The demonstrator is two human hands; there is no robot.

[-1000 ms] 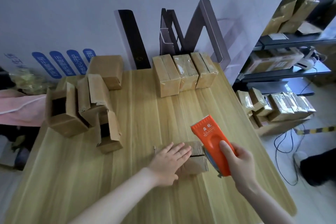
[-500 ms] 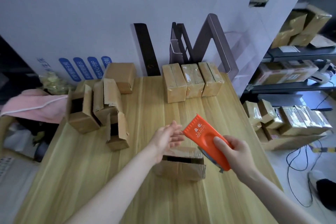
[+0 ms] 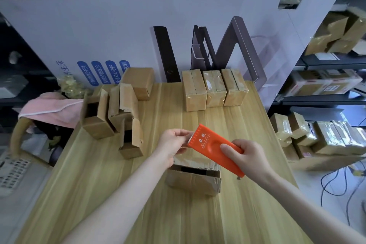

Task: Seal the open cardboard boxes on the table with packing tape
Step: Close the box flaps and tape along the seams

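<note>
My right hand (image 3: 250, 157) grips an orange tape dispenser (image 3: 210, 141), held tilted above a small cardboard box (image 3: 193, 178) whose top flaps stand slightly apart, showing a dark gap. My left hand (image 3: 174, 144) is raised off that box, and its fingertips pinch at the dispenser's toothed front edge, where the tape end sits. Several open boxes (image 3: 111, 113) with raised flaps stand at the table's left. Three taped boxes (image 3: 214, 87) sit side by side at the far edge.
One closed brown box (image 3: 139, 81) rests at the back left of the wooden table (image 3: 99, 194). A large white printed board (image 3: 118, 35) leans behind the table. Shelves with wrapped parcels (image 3: 326, 136) stand to the right, and a pink cloth (image 3: 51, 111) lies at the left.
My left hand lifted off the box top and rose to the dispenser's front edge. The right hand raised the dispenser and tilted it flatter. The box flaps sprang slightly apart.
</note>
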